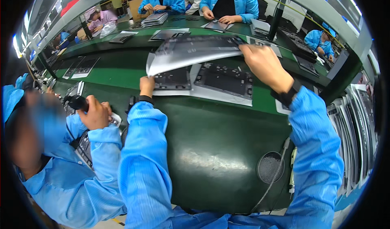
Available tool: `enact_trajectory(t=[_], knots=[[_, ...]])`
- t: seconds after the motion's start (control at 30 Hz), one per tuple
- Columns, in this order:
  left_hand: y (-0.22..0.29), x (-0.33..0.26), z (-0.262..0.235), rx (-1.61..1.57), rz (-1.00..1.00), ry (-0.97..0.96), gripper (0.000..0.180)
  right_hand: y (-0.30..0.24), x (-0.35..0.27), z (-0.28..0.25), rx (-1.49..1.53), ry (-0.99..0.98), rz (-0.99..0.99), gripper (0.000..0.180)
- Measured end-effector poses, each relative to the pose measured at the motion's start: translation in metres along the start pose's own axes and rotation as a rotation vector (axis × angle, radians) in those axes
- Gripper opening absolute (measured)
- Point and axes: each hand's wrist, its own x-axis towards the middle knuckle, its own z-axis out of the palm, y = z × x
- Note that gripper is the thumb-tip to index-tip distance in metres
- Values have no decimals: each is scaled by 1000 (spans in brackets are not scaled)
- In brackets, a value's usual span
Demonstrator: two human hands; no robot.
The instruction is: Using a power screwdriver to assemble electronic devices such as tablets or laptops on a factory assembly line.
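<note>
Blue sleeves nearest | left hand (146, 85) grip pinched on sheet's (191, 52) near-left corner, right hand (265, 65) grip closed on its far-right edge | sheet above grey trays (222, 82), looks thin, light, floppy, likely creases: hold opposite edges | co-worker's hand (96, 114) with tool close left; surface (211, 147) green.

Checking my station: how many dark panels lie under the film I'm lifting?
2. One dark panel near the left hand, partly covered by the film; the other panel below the right hand. The film may hide more.
</note>
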Motion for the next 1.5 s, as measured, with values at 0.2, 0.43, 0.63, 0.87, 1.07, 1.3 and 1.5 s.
enact_trajectory(t=[0.2, 0.43, 0.63, 0.87, 1.07, 1.3, 1.5], knots=[[45, -5, -7, 302, -184, 63, 33, -34, -88, -53, -15, -52, -69, 23], [111, -65, -13, 166, 419, 96, 27, -72, -159, -64, 126, -117, -201, 28], [155, -190, -24, 199, 636, -672, 36, -102, -203, -47, 405, -123, -255, 20], [165, -268, -33, 246, 519, -910, 37, -123, -225, -30, 531, -264, -302, 11], [151, -294, -57, 155, 632, -829, 18, -117, -201, -91, 482, -423, 23, 20], [171, -324, -56, 214, 832, -725, 13, -115, -313, -166, 23, -950, 1020, 54], [153, -320, -51, 2, 645, -973, 16, -131, -346, -138, 257, -622, 1260, 57]])
